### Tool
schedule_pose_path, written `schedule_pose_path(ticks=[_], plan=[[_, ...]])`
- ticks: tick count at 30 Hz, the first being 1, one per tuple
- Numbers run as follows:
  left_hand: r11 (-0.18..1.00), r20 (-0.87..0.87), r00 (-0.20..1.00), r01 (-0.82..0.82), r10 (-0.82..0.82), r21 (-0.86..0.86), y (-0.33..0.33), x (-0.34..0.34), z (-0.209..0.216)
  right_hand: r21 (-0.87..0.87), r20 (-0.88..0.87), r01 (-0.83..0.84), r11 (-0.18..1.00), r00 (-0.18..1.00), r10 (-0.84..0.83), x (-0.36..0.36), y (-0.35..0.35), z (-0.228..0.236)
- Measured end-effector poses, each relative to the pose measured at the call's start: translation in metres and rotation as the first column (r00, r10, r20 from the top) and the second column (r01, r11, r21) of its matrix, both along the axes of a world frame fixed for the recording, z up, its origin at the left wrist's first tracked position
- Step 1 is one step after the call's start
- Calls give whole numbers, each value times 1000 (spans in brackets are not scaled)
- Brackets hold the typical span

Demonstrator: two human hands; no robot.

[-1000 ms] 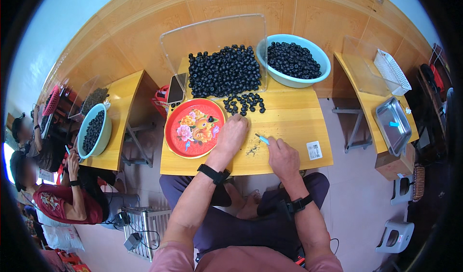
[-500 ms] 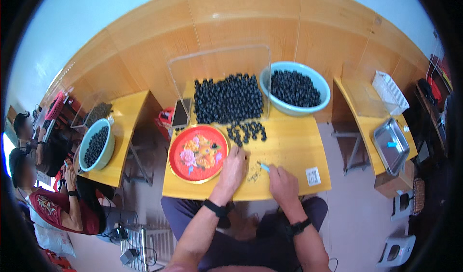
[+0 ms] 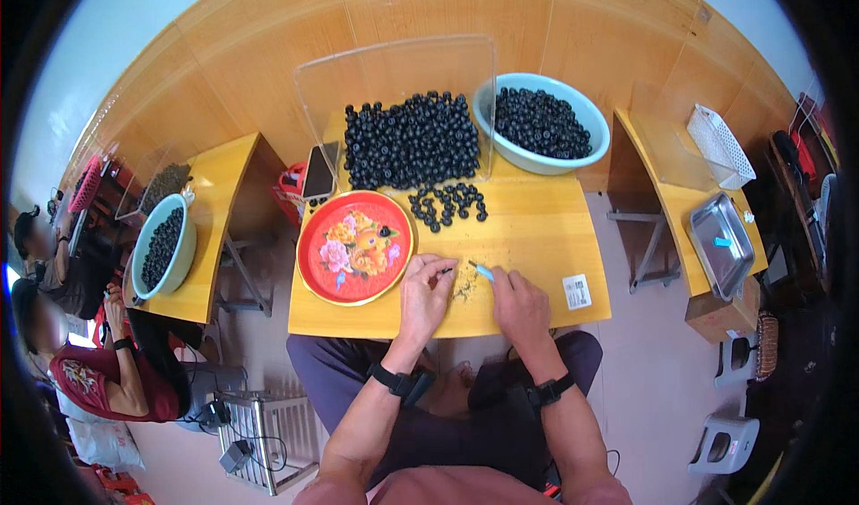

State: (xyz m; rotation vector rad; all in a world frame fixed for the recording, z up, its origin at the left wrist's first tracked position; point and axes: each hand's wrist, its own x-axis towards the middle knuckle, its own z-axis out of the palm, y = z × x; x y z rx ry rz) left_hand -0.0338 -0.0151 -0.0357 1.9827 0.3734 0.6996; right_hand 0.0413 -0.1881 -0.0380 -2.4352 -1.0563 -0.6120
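Note:
My left hand is closed, pinching a small round black piece between thumb and fingertips, just right of a red floral tray. In my right hand is a small tool with a light-blue handle; its thin tip points toward the left hand without touching it. Pale crumbs lie on the table between the hands. Beyond them, loose black pieces are scattered in front of a large black heap. One black piece sits in the tray.
A clear upright panel stands around the heap. To its right is a light-blue basin of black pieces; a dark phone-like slab lies left. A white label is on the table's right. A co-worker sits at the left table.
My left hand has drawn back from the loose pieces toward me, and a black piece now shows in its fingertips. The whole view has shifted, so the table appears higher.

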Motion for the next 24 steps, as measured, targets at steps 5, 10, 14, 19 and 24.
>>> schedule_pose_path(ticks=[5, 10, 14, 19, 24], plan=[[996, -41, 999, -1, -3, -93, -1, -4, -5, -21, 5, 5, 1000, 1000, -5, -4, 0, 2], [999, 4, 999, 42, -42, -11, -5, -6, -3, -14, 57, -26, 1000, 998, 27, -9, -4, 6], [997, -25, 997, 72, -73, -38, -9, -5, -5, 10, 54, -86, 996, 995, 85, -9, -5, 3], [993, -11, 993, 115, -115, -37, -8, -5, -4, -53, 102, -135, 989, 985, 140, -8, -5, 5], [992, -3, 993, 116, -117, -50, -8, -4, -5, -58, 86, -132, 990, 987, 137, -8, -5, 3]])
